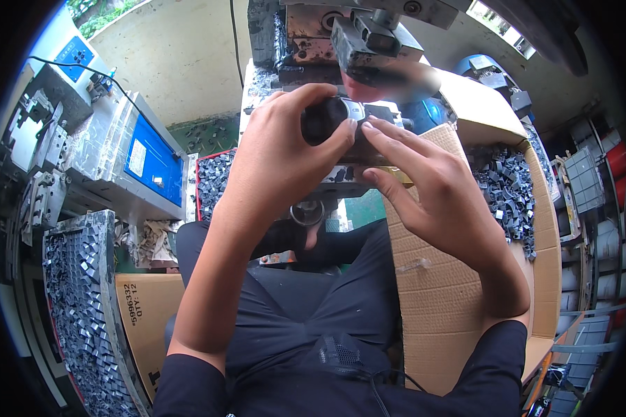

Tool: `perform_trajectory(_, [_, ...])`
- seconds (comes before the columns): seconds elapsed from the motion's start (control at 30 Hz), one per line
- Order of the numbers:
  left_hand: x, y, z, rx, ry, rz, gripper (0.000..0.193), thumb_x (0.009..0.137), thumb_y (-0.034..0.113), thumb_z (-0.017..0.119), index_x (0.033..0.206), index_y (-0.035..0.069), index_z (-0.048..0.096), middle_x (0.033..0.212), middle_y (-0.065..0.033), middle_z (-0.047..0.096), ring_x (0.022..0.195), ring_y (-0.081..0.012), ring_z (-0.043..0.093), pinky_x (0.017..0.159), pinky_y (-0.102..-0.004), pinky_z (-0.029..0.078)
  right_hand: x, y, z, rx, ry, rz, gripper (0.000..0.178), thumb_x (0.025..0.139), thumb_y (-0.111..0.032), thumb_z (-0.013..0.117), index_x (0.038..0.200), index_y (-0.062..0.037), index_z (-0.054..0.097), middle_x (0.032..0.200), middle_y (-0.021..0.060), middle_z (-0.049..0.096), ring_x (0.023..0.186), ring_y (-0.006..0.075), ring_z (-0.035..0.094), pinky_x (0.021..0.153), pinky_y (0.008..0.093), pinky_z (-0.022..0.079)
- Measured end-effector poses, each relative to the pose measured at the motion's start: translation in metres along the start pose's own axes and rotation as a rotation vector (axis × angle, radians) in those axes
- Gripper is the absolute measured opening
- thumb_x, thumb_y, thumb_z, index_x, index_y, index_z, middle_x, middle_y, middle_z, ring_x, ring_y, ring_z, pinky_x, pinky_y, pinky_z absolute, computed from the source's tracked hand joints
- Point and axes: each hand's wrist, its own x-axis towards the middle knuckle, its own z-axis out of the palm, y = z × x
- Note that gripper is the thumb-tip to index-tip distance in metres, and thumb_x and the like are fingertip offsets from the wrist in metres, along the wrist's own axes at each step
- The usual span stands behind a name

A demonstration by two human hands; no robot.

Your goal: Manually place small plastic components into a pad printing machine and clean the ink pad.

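My left hand (278, 142) reaches up to the machine's work area, its thumb and index finger curved round a dark round part (320, 121) with a silver-grey band on its right side. The part's exact kind is hard to make out, as the hand shades and partly hides it. My right hand (431, 177) comes in from the right with its fingers stretched out. Its index and middle fingertips are close to the left thumb tip, at the right edge of the part. Directly above both hands is the press head (375, 42), a heavy metal block on a rod.
On my right an open cardboard box (435, 292) holds many small grey metal pieces (504, 187). A tray of similar pieces (83, 306) is at the left, beside another carton (146, 306). A red-edged bin (215, 174) and a blue-panelled machine (153, 156) stand farther left.
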Motion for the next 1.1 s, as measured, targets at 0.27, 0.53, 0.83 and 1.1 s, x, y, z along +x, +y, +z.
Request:
perform_trajectory(0.27, [0.0002,-0.0015,-0.0034,0.062,-0.074,0.061,0.044,0.095,0.028,0.077,0.13,0.004,0.069,0.124,-0.0157,0.071,0.116,-0.0302,0.069,0.104,-0.04,0.051,0.0002,-0.0009,-0.0004,0.007,-0.004,0.013,0.045,0.099,-0.014,0.073,0.14,0.0028,0.064,0.139,0.0259,0.067,0.128,0.0402,0.067,0.107,0.0442,0.053])
perform_trajectory(0.53, [-0.002,-0.0031,-0.0019,0.1,-0.061,0.089,0.043,0.096,0.031,0.077,0.13,0.006,0.066,0.125,-0.0143,0.071,0.12,-0.0309,0.066,0.107,-0.0417,0.048,0.0004,-0.0003,-0.0005,0.007,0.006,-0.018,0.045,0.1,-0.018,0.073,0.14,0.0024,0.065,0.139,0.0264,0.067,0.127,0.0418,0.067,0.106,0.0458,0.053])
perform_trajectory(0.83, [-0.0055,0.0031,-0.0017,0.039,-0.036,0.031,0.043,0.098,0.029,0.075,0.131,0.004,0.064,0.125,-0.0157,0.071,0.121,-0.0307,0.067,0.107,-0.042,0.048,-0.0002,0.0021,-0.0003,-0.005,0.016,-0.036,0.045,0.1,-0.017,0.073,0.138,0.0044,0.065,0.138,0.0274,0.067,0.127,0.0418,0.067,0.107,0.0457,0.052])
perform_trajectory(1.1, [-0.0036,0.0009,-0.0044,-0.113,0.032,0.121,0.04,0.098,0.025,0.072,0.131,0.002,0.067,0.121,-0.0175,0.073,0.116,-0.0298,0.069,0.1,-0.0413,0.051,0.0018,0.0032,-0.0001,-0.006,0.015,-0.031,0.043,0.099,-0.016,0.072,0.137,0.0047,0.066,0.138,0.0274,0.067,0.127,0.0418,0.067,0.106,0.0456,0.053])
